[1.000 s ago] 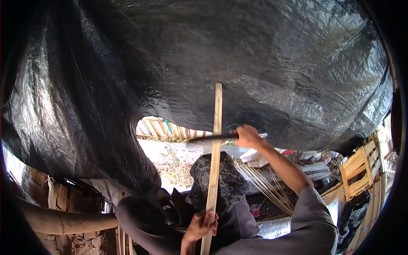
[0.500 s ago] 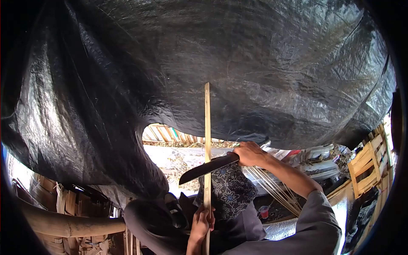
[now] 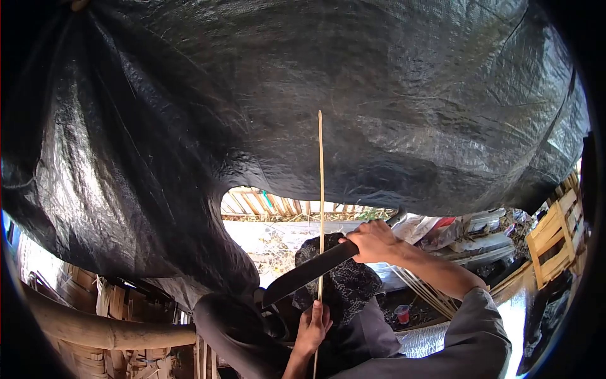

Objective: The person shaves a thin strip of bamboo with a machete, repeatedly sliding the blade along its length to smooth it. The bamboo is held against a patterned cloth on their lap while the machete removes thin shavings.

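Note:
My left hand [image 3: 312,327] grips a long thin bamboo strip [image 3: 320,189] that stands upright, seen edge-on against the black tarp. My right hand [image 3: 374,242] holds the handle of a dark machete [image 3: 304,273]; its blade slants down to the left and crosses the strip just above my left hand. A patterned dark cloth [image 3: 344,281] lies behind the strip, over my knee.
A black plastic tarp [image 3: 315,82] fills the upper view. Thin bamboo slivers [image 3: 429,294] lean at the right, with a small red cup [image 3: 402,312] below. A wooden slatted frame [image 3: 555,243] stands far right; a thick bamboo pole [image 3: 107,331] lies lower left.
The machete has come down along the strip toward my left hand. The strip has turned from its broad face to edge-on, and the view has tilted up a little.

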{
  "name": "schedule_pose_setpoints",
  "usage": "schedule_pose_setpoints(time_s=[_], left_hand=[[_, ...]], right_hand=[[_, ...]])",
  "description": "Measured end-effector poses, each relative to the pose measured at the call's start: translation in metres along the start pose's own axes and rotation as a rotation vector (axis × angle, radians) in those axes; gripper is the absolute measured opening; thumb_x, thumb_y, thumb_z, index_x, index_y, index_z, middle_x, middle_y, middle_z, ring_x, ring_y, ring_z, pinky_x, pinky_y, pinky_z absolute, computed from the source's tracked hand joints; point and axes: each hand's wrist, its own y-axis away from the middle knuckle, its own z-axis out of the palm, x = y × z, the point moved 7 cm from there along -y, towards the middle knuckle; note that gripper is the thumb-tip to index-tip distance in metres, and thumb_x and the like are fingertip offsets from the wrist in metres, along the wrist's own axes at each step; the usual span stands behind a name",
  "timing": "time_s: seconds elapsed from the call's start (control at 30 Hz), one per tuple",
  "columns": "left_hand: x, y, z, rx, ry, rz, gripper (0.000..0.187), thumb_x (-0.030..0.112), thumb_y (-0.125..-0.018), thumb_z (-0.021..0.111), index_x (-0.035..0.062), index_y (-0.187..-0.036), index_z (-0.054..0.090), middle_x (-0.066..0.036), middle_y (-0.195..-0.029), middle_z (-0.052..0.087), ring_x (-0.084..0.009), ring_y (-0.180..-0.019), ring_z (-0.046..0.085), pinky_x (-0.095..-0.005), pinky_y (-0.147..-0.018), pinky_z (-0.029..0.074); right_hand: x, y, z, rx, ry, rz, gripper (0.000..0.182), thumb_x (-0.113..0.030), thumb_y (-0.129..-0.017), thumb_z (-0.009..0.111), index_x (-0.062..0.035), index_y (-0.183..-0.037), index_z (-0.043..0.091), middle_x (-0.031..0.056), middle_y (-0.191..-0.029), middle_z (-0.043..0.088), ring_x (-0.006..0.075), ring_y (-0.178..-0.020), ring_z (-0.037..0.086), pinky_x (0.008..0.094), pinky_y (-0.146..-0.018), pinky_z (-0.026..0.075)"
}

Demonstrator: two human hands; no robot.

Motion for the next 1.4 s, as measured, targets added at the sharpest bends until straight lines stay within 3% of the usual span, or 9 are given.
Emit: schedule_pose_setpoints(time_s=[0.4,0.47,0.6,0.73,0.83,1.0,1.07,1.3,1.4], left_hand=[[-0.003,-0.004,0.003,0.062,-0.124,0.153,0.047,0.050,-0.093,0.035,0.0090,-0.070,0.039,0.004,-0.057,0.030,-0.0044,-0.048,0.026,-0.0190,-0.044,0.027],[-0.003,-0.003,0.001,0.078,-0.195,0.169,0.047,0.049,-0.093,0.036,0.0081,-0.071,0.040,0.004,-0.058,0.032,-0.0045,-0.050,0.028,-0.0193,-0.045,0.028],[0.000,0.000,-0.006,0.109,-0.200,0.177,0.047,0.045,-0.094,0.036,0.0061,-0.069,0.041,0.003,-0.057,0.034,-0.0053,-0.049,0.032,-0.0209,-0.044,0.032],[0.008,-0.003,-0.008,0.195,-0.442,0.310,0.047,0.039,-0.095,0.035,0.0015,-0.068,0.043,-0.002,-0.053,0.041,-0.0101,-0.046,0.043,-0.0262,-0.044,0.041],[0.008,0.003,-0.008,0.197,-0.488,0.321,0.047,0.037,-0.095,0.036,-0.0005,-0.068,0.045,-0.006,-0.051,0.044,-0.0140,-0.045,0.049,-0.0290,-0.045,0.044],[0.013,0.003,-0.007,0.231,-0.511,0.383,0.047,0.036,-0.095,0.036,-0.0019,-0.069,0.046,-0.010,-0.051,0.048,-0.0202,-0.046,0.056,-0.0315,-0.045,0.044],[0.021,0.008,-0.007,0.262,-0.539,0.393,0.038,0.029,-0.094,0.041,-0.0019,-0.073,0.051,-0.020,-0.055,0.051,-0.0392,-0.052,0.054,-0.0409,-0.047,0.040],[0.028,0.003,-0.009,0.312,-0.559,0.413,0.041,0.031,-0.094,0.040,-0.0028,-0.073,0.051,-0.022,-0.058,0.051,-0.0413,-0.056,0.054,-0.0422,-0.048,0.040],[0.023,0.009,-0.008,0.299,-0.571,0.315,0.043,0.033,-0.094,0.039,-0.0026,-0.074,0.051,-0.022,-0.059,0.051,-0.0414,-0.058,0.055,-0.0421,-0.050,0.040]], right_hand=[[0.000,-0.021,-0.014,0.067,0.011,-0.083,0.024,-0.024,-0.067,0.062,-0.0007,-0.073,0.065,0.0196,-0.066,0.061,0.0327,-0.063,0.062,0.0414,-0.064,0.052],[0.018,-0.034,-0.002,-0.056,-0.007,0.050,0.025,-0.021,-0.067,0.060,0.0020,-0.077,0.064,0.0205,-0.068,0.062,0.0336,-0.064,0.064,0.0419,-0.063,0.053],[0.045,-0.054,-0.023,0.128,-0.050,0.256,0.023,-0.015,-0.067,0.059,0.0038,-0.079,0.064,0.0222,-0.069,0.062,0.0342,-0.064,0.064,0.0421,-0.065,0.053],[0.001,-0.045,-0.021,-0.111,0.077,-0.075,0.023,-0.016,-0.068,0.059,0.0027,-0.081,0.065,0.0207,-0.065,0.061,0.0310,-0.060,0.063,0.0414,-0.061,0.053],[0.046,-0.066,-0.009,-0.084,-0.061,0.234,0.021,-0.016,-0.074,0.057,0.0021,-0.082,0.065,0.0200,-0.065,0.061,0.0299,-0.059,0.063,0.0410,-0.062,0.053],[0.002,-0.050,-0.012,-0.200,0.027,0.036,0.021,-0.016,-0.067,0.058,0.0044,-0.069,0.061,0.0236,-0.064,0.059,0.0334,-0.061,0.062,0.0436,-0.058,0.051],[-0.007,-0.050,-0.019,-0.134,0.043,-0.044,0.020,-0.017,-0.065,0.059,0.0024,-0.069,0.062,0.0242,-0.065,0.059,0.0364,-0.062,0.062,0.0430,-0.059,0.050],[0.005,-0.061,-0.003,0.067,0.089,-0.044,0.029,-0.023,-0.064,0.063,-0.0004,-0.082,0.066,0.0225,-0.072,0.061,0.0367,-0.071,0.063,0.0434,-0.066,0.051],[0.028,-0.073,-0.002,-0.113,-0.054,0.232,0.032,-0.021,-0.072,0.056,-0.0015,-0.096,0.065,0.0246,-0.080,0.062,0.0373,-0.075,0.062,0.0448,-0.071,0.050]])
